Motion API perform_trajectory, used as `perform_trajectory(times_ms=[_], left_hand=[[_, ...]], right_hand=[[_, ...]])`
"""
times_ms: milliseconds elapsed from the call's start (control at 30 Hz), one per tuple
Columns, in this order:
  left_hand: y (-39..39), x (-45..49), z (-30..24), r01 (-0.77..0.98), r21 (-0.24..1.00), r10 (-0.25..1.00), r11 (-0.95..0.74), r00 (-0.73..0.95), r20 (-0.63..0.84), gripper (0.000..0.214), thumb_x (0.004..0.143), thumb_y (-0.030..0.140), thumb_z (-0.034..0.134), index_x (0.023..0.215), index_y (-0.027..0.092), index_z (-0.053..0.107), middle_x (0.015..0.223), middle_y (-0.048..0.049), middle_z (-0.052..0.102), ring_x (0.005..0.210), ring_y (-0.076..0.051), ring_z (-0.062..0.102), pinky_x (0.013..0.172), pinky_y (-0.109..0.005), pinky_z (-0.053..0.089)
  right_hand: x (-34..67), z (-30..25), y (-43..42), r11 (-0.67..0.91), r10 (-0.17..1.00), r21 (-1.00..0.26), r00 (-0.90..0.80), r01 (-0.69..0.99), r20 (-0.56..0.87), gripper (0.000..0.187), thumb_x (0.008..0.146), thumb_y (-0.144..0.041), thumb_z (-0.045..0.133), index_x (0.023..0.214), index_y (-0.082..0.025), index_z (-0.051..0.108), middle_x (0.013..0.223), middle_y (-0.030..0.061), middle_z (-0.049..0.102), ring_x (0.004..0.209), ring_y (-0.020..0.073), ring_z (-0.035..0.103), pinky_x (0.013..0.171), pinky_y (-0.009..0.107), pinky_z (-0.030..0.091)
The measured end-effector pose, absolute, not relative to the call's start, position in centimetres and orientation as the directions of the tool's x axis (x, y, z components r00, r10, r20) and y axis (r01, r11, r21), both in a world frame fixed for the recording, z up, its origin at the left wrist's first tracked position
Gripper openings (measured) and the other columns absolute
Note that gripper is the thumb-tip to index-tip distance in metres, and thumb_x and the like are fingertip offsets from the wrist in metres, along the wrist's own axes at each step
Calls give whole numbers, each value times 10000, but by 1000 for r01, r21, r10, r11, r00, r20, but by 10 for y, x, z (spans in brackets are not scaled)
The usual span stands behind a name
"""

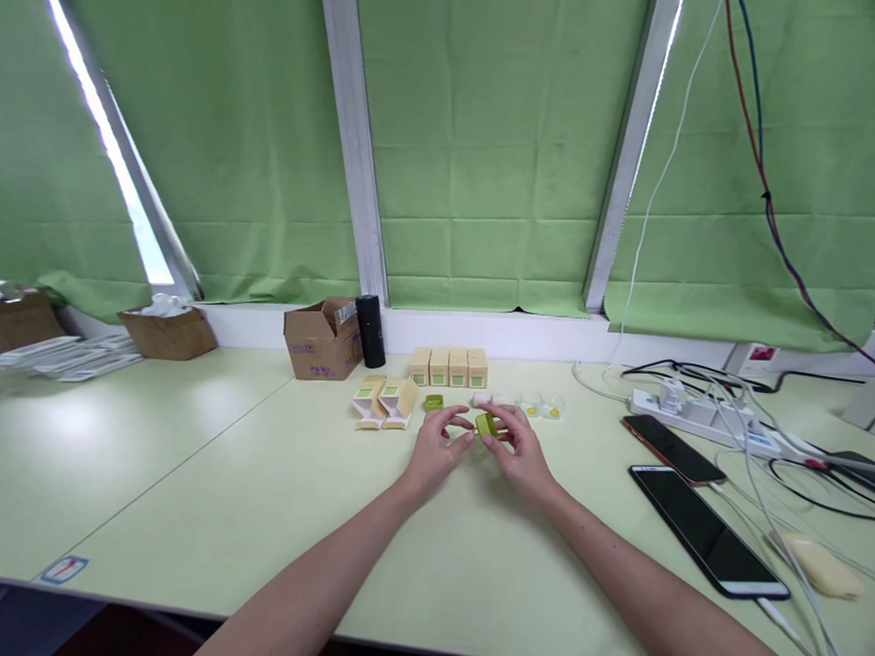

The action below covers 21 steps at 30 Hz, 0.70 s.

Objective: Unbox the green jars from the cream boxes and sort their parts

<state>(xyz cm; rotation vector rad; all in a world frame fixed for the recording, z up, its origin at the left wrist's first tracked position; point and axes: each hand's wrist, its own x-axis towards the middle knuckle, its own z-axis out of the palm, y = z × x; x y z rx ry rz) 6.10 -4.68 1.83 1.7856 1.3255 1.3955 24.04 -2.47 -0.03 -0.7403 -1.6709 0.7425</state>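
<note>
Green blinds (497,148) hang behind a pale table (259,494), whose front edge crosses the bottom of the view, under the forearms. Near the middle of the tabletop's depth, a small green container (486,424) is between the two hands. The right hand (520,452) grasps it between thumb and fingers. The left hand (434,449) is half curled, its fingertips right at the container's left side; whether they grip it or only come close, I cannot tell.

Just beyond the left fingertips sits a second green container (434,403). Two pale pinkish pieces (480,399) lie directly behind the right hand, partly covered by it, and clear cups (541,406) with yellow inside stand just to their right. Left of the second container, two opened cartons (397,404) lie side by side; behind, four small boxes (449,368) stand in a touching row.

Farther out, a cardboard box (322,339) and a black bottle (370,332) stand near the table's back edge. The widest room for moving is toward the left and front. On the right, room narrows: two phones (708,531), a power strip (707,421) and tangled cables (752,463) reach toward the right forearm's side, the nearer phone lying slantwise, well apart from the hand.
</note>
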Motion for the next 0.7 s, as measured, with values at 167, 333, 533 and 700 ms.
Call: perform_trajectory(times_ms=[167, 333, 533, 700], left_hand=[[-46, 59, 17, 381, 812, 886, -442, 43, 462, 498, 818, 290, 779, 1297, 260, 644, 1208, -98, 697, 1252, -278, 561, 1011, -429, 452], [-43, 60, 10, 395, 817, 896, -421, 41, 442, 506, 790, 238, 811, 1272, 271, 662, 1267, -96, 584, 1248, -253, 551, 1103, -439, 433], [-44, 61, 8, 426, 812, 906, -398, 47, 420, 502, 776, 158, 794, 1249, 289, 684, 1239, -76, 531, 1264, -245, 507, 1167, -439, 396], [-45, 61, 9, 452, 803, 913, -387, 66, 403, 449, 771, 175, 796, 1202, 271, 715, 1206, -78, 570, 1266, -267, 482, 1160, -458, 395]], right_hand=[[242, -1, -25, 655, 756, -727, -204, 206, 623, 505, 874, -217, 632, 1366, -320, 581, 1322, 83, 586, 1085, 234, 647, 859, 404, 588], [243, -4, -25, 709, 703, -641, -237, 292, 670, 508, 828, -125, 613, 1308, -284, 563, 1283, 86, 592, 1092, 245, 636, 891, 433, 589], [244, -3, -26, 742, 668, -589, -288, 319, 686, 392, 793, -66, 596, 1138, -252, 607, 1229, 96, 593, 1070, 253, 649, 907, 436, 590], [244, -5, -27, 745, 661, -560, -292, 361, 691, 322, 819, -71, 592, 1089, -227, 669, 1215, 110, 610, 1064, 263, 678, 952, 456, 573]])
